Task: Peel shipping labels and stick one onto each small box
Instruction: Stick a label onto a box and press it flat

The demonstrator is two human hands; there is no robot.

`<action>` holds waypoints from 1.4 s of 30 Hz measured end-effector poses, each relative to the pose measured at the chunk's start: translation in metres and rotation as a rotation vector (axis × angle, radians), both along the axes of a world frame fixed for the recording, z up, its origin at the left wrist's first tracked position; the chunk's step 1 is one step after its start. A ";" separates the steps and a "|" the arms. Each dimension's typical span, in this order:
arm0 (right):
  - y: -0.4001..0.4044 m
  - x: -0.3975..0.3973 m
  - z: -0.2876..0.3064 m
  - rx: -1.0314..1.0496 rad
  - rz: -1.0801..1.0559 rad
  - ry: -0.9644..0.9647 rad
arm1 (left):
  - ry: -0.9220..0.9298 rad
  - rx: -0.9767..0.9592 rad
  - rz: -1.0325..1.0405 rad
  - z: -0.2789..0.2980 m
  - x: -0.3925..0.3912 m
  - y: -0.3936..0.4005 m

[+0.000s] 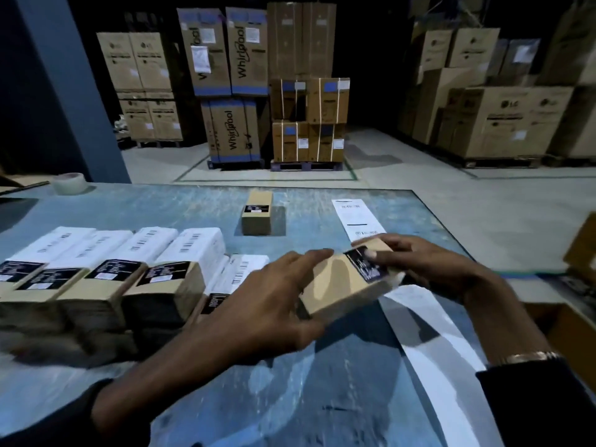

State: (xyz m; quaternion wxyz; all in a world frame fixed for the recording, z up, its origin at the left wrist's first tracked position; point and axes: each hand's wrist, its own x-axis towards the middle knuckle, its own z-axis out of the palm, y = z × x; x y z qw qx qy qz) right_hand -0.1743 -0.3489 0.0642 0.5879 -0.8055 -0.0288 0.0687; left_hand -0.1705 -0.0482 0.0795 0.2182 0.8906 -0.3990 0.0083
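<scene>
Showing the moment of handling, a small brown box [342, 282] is held tilted above the blue desk [180, 208], near its right half. The box's black end label [366, 262] faces up and to the right. The left hand [267, 304] grips the box from its near left side, its fingers [309, 256] laid over the top face and the thumb curled beneath. The right hand [429, 266] holds the far right end, its thumb pressed on the black label and its fingers wrapped round the box. A strip of white label paper [429, 321] runs below the box from the far right of the desk toward the near edge; printed shipping labels [354, 214] are seen on its far part. Whether the strip touches the box cannot be told, since motion blur softens that area.

One more small box [257, 214] lies alone toward the far middle of the desk, well apart from the hands. At the left, a row of labelled boxes [106, 269] is stacked side by side, white shipping labels on their upper faces and black labels on their near ends. A roll of clear tape [69, 182] rests at the far left edge. An open carton [567, 330] is seen beside the desk at the right. Large appliance cartons [235, 91] are stacked on pallets on the warehouse floor [403, 156] beyond.
</scene>
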 end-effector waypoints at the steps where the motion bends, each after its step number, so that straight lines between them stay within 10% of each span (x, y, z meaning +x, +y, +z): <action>1: -0.002 -0.002 0.000 -0.082 0.026 0.024 | 0.027 0.018 -0.002 -0.007 0.001 0.002; 14: 0.030 0.022 -0.025 -0.055 -0.103 -0.047 | -0.028 0.089 0.057 -0.042 -0.030 -0.010; 29: 0.014 0.024 -0.025 0.027 -0.335 -0.073 | -0.113 0.358 -0.525 -0.015 0.028 -0.044; 42: -0.032 0.013 -0.013 -0.100 -0.413 0.007 | -0.387 0.432 -0.004 -0.032 0.007 -0.054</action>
